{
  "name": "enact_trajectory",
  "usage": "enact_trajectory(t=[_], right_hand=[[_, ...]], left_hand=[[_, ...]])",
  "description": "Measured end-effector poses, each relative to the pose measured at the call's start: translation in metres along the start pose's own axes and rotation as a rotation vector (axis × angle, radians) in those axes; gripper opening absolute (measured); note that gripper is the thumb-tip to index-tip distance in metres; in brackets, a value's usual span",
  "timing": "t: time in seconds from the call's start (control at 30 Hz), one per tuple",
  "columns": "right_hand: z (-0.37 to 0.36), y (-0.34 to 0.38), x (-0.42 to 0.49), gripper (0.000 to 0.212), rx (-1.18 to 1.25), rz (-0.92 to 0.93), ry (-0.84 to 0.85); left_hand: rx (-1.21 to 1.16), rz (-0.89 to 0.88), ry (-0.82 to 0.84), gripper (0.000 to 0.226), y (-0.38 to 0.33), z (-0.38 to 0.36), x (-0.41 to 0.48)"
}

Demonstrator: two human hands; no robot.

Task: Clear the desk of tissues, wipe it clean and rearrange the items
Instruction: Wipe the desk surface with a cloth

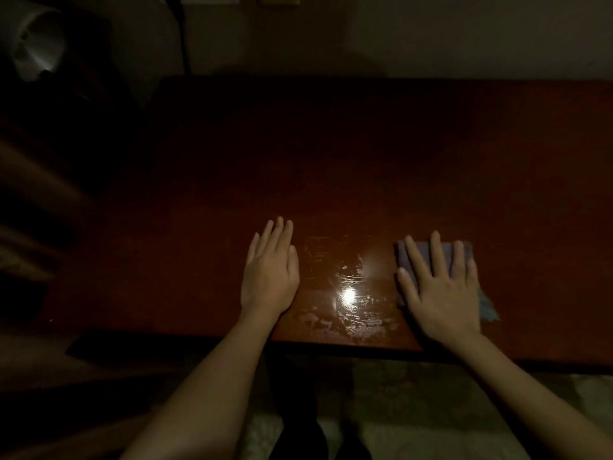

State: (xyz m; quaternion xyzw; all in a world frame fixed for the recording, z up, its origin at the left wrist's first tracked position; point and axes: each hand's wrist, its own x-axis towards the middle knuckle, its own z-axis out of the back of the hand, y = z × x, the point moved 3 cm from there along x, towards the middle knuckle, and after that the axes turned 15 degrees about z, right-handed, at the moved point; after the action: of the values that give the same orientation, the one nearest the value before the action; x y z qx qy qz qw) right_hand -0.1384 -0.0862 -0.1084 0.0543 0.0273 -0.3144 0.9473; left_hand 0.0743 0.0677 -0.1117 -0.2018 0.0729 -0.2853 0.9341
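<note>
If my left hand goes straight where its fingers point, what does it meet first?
Seemingly nothing: ahead of the left hand lies only reddish-brown wooden desk to its far edge, though it's dim.

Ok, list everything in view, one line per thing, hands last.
desk: one, reddish-brown, fills the middle of the view, back edge at the wall.
cloth: one, grey-blue, on the desk near its front edge, under the right hand.
wet streaks: one patch, shiny with a bright glare, on the desk between the hands.
white object: one, white, upper left beyond the desk; too dim to identify.
floor: pale, below the desk's front edge.
left hand: one, flat on the bare desk, fingers straight.
right hand: one, flat on the cloth, fingers spread.
</note>
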Motion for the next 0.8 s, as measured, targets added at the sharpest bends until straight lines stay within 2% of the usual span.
enact_trajectory(t=[0.07, 0.17, 0.27, 0.4, 0.47, 0.53, 0.67, 0.73, 0.8], right_hand=[[-0.002, 0.040, 0.022, 0.070, 0.018, 0.013, 0.023], [-0.008, 0.093, 0.013, 0.063, -0.008, 0.267, 0.036], [-0.011, 0.067, -0.015, 0.058, -0.046, 0.379, 0.034], [-0.002, 0.026, -0.012, 0.064, -0.023, 0.183, 0.025], [-0.002, 0.039, 0.012, 0.068, 0.020, 0.032, -0.005], [-0.004, 0.071, 0.039, 0.069, 0.034, -0.024, -0.006], [-0.012, 0.132, 0.040, 0.063, 0.004, 0.245, 0.012], [-0.014, 0.126, 0.011, 0.060, -0.021, 0.370, 0.005], [-0.014, 0.100, -0.007, 0.059, -0.051, 0.396, 0.020]], left_hand=[[-0.004, 0.006, 0.003, 0.058, 0.001, 0.000, 0.000], [-0.018, -0.012, 0.004, 0.056, 0.003, 0.002, -0.001], [-0.029, -0.036, 0.004, 0.054, 0.015, 0.007, -0.002], [0.047, -0.013, -0.035, 0.056, 0.063, 0.028, 0.002], [0.048, 0.019, -0.019, 0.056, 0.074, 0.034, 0.008], [0.045, -0.006, 0.004, 0.057, 0.067, 0.032, 0.016], [0.036, -0.010, 0.013, 0.057, 0.062, 0.027, 0.026], [0.015, -0.017, 0.016, 0.057, 0.064, 0.029, 0.026], [0.013, -0.023, 0.022, 0.057, 0.063, 0.028, 0.027]])
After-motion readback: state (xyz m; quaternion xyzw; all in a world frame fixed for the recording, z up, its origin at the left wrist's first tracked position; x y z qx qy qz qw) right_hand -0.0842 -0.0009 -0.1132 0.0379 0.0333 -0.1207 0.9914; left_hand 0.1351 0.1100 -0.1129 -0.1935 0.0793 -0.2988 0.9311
